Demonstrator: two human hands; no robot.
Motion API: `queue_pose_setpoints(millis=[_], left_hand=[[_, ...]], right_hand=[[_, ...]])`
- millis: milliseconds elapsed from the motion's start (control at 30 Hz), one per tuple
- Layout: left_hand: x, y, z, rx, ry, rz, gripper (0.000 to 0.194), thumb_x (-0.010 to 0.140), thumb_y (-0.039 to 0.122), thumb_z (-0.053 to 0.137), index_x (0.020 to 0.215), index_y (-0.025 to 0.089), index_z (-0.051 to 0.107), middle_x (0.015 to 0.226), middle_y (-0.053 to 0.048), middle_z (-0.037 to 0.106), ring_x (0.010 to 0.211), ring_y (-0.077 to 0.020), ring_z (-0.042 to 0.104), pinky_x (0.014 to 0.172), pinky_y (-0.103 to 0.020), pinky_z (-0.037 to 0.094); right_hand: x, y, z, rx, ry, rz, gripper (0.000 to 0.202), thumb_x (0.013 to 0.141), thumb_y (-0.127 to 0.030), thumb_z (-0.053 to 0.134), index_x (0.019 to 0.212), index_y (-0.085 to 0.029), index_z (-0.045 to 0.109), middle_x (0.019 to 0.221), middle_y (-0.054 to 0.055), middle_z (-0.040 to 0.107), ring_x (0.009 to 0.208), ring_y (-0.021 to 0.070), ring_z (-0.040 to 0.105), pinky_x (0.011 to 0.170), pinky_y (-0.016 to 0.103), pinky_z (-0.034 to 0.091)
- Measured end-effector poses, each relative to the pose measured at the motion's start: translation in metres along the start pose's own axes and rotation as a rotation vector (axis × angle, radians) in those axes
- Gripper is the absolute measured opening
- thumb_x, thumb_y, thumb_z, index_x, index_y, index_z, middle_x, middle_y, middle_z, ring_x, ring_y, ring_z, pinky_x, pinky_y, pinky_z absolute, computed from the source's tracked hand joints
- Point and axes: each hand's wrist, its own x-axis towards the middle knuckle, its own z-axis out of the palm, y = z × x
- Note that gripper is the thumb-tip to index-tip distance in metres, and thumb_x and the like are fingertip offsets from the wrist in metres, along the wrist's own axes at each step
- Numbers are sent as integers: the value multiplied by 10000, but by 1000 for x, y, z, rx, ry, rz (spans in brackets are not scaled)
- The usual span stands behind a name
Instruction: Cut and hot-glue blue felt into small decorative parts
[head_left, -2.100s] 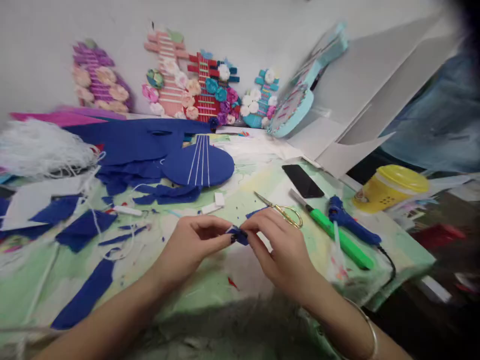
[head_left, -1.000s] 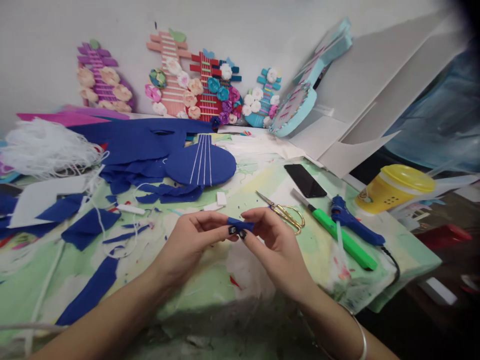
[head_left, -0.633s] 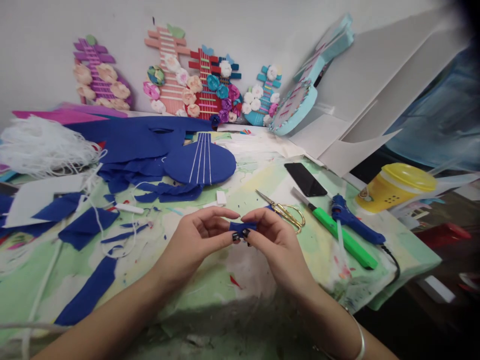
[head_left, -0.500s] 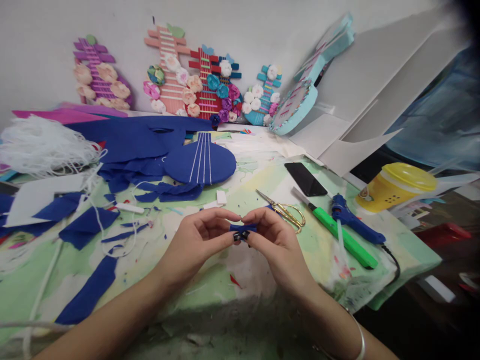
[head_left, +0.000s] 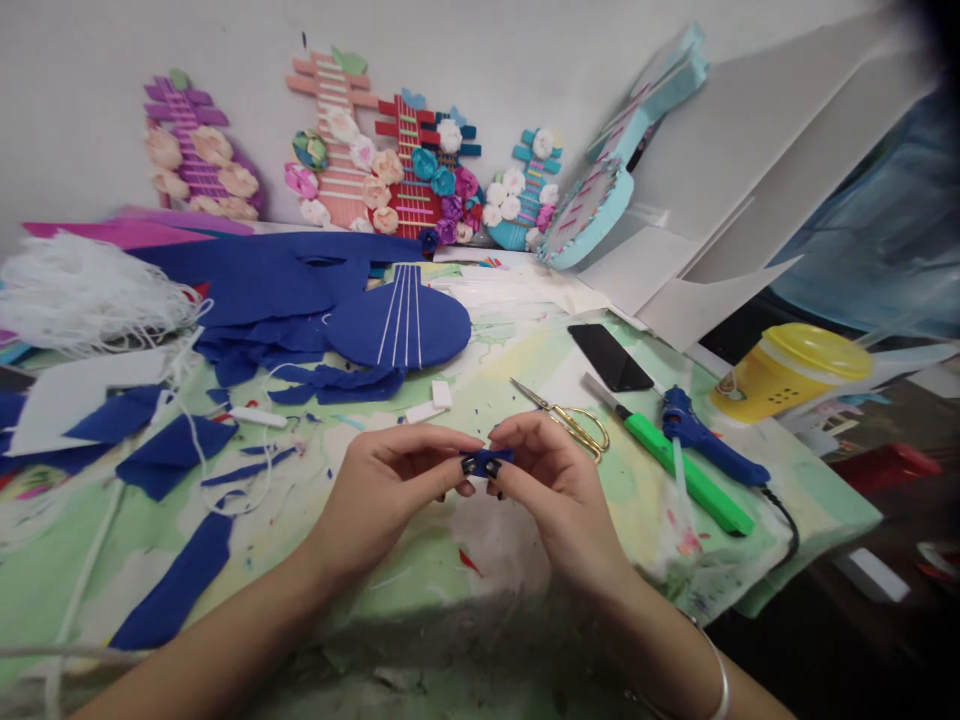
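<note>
The left hand (head_left: 382,478) and the right hand (head_left: 561,485) meet above the bench (head_left: 352,570), and the fingers of both are pinching one small blue piece (head_left: 481,464), which sits between the two thumbs. Beyond the fingers lies a rounded blue shape (head_left: 442,330) with white lines, and nearer to them a small white block (head_left: 442,394). To the right of the fingers come, in order, the gold scissors (head_left: 553,407), the green cutter (head_left: 686,475) and the blue glue gun (head_left: 709,447). A red scrap (head_left: 470,562) is on their near side.
</note>
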Motion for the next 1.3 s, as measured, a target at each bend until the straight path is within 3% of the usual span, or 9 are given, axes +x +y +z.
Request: queue_pose_setpoints(millis=[167, 633, 967, 1100, 1300], left_hand=[[-4, 0, -1, 7, 15, 6, 88, 719, 179, 697, 772, 225, 751, 641, -6, 704, 528, -129, 641, 455, -203, 471], [-8, 9, 0, 137, -77, 204, 122, 745, 132, 651, 725, 204, 748, 698, -30, 715, 575, -142, 655, 540, -232, 547], [-10, 6, -3, 155, 19, 209, 113, 693, 124, 698, 697, 227, 746, 717, -28, 737, 621, -171, 687, 594, -263, 587], [-12, 2, -2, 192, 58, 206, 131, 698, 182, 723, 816, 235, 741, 780, -31, 742, 646, -184, 694, 627, -291, 598], [-11, 3, -2, 418, 10, 422, 251, 742, 148, 680, 912, 318, 751, 855, -8, 755, 758, -182, 700, 706, -287, 572]], right_hand=[[-2, 1, -2, 29, -4, 1, 149, 737, -130, 616, 864, -196, 578, 770, -27, 587, 585, 85, 571, 546, 240, 474], [-8, 8, -6, 133, -25, 13, 58, 753, -165, 644, 782, -205, 613, 680, -21, 599, 569, 104, 571, 539, 259, 491], [-10, -4, -6, -99, -26, -227, 89, 760, -116, 620, 777, -194, 659, 798, 22, 577, 671, 121, 595, 564, 259, 527], [-12, -3, -8, -179, -6, -282, 123, 759, -99, 614, 781, -204, 674, 835, 43, 586, 783, 157, 601, 585, 274, 541], [-16, -2, -12, -296, -42, -369, 167, 779, -67, 596, 790, -214, 674, 846, 39, 589, 804, 161, 593, 685, 334, 529]])
